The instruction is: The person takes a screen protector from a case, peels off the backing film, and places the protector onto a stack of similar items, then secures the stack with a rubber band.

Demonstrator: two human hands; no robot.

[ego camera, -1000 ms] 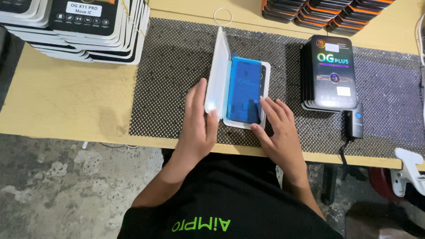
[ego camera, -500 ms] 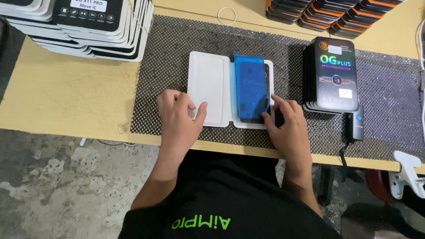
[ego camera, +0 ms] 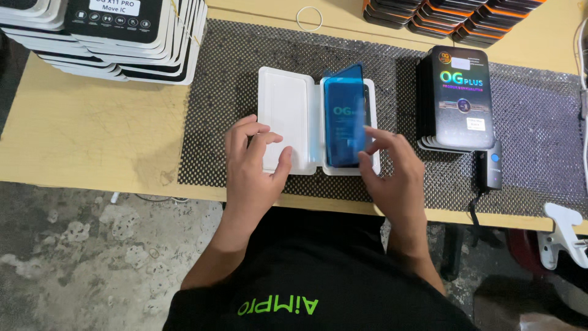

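A white hinged plastic case (ego camera: 286, 116) lies open flat on a black dotted mat (ego camera: 233, 86). My left hand (ego camera: 252, 162) rests on the lower part of its left half, fingers spread. In the right half sits a dark phone screen panel covered by a blue film (ego camera: 344, 119). My right hand (ego camera: 392, 175) pinches the film's lower right edge and tilts it up off the panel.
A stack of black retail boxes (ego camera: 456, 98) stands right of the case, with a small black handheld scanner (ego camera: 490, 171) below it. Stacked white-edged boxes (ego camera: 116, 30) fill the top left, dark boxes (ego camera: 447, 15) the top right. A rubber band (ego camera: 309, 18) lies on the wooden table.
The case lid went from upright to fully open and flat. My left hand slid down onto the lid, and my right hand has begun lifting the blue film.
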